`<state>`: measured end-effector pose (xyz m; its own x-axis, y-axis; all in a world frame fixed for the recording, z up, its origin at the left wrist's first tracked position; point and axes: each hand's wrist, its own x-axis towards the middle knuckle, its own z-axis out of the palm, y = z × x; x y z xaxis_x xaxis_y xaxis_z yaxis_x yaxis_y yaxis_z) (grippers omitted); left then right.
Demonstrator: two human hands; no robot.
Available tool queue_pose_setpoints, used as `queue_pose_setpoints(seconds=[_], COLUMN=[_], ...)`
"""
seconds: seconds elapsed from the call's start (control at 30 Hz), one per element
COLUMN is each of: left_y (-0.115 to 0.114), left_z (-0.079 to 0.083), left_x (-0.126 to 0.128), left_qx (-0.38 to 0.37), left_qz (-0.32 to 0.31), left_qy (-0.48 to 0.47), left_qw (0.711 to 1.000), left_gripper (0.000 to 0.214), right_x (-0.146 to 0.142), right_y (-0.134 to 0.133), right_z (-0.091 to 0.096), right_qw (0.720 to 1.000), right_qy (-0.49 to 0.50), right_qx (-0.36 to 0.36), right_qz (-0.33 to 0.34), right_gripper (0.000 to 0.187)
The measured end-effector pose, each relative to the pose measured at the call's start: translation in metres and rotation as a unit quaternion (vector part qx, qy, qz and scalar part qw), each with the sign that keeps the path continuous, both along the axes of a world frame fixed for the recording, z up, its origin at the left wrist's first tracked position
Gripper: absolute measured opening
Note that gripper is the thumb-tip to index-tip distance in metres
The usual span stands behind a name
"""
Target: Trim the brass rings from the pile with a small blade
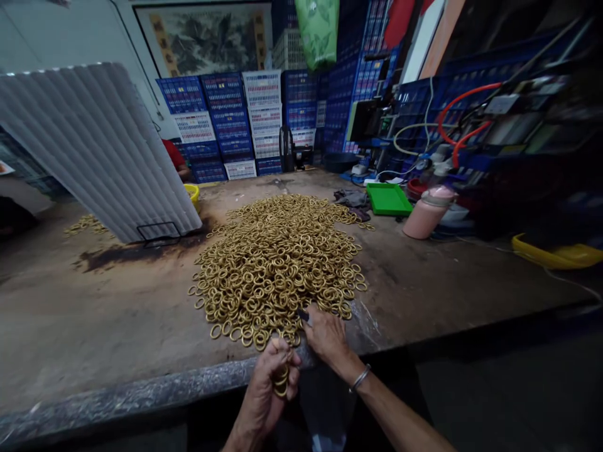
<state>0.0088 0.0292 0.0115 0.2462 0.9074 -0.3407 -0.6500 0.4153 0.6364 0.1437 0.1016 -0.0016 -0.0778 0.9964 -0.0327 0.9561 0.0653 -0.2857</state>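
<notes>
A big heap of brass rings lies on the worn workbench. At the bench's near edge, my left hand is closed round a stack of brass rings. Just to its right, my right hand rests at the heap's near rim, fingers curled on a small dark tool that pokes into the rings. A metal bracelet sits on my right wrist.
A white corrugated panel stands at the left on a wire stand. A pink bottle, a green tray and a yellow tray sit at the right. Blue and white crates line the back. A red sleeve shows behind the panel.
</notes>
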Motion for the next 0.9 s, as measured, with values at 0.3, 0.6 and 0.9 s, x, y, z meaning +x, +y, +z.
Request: queue_pose_setpoints(seconds=[0.3,0.6,0.9], left_y=[0.003,0.02,0.029], left_z=[-0.002,0.004,0.004], left_x=[-0.003,0.006,0.01], left_qx=[-0.041,0.046,0.08], left_qz=[-0.005,0.038,0.039], left_qy=[-0.028,0.218,0.329], left_qw=[0.999,0.974,0.94], left_gripper=[0.021,0.032,0.032], right_x=[0.01,0.014,0.01], right_y=[0.001,-0.001,-0.013], right_z=[-0.007,-0.005,0.002], right_qw=[0.985,0.959,0.933], right_qy=[0.1,0.198,0.282], right_qx=[0.129,0.167,0.138], right_qz=[0.053,0.114,0.177], right_gripper=[0.009,0.007,0.011])
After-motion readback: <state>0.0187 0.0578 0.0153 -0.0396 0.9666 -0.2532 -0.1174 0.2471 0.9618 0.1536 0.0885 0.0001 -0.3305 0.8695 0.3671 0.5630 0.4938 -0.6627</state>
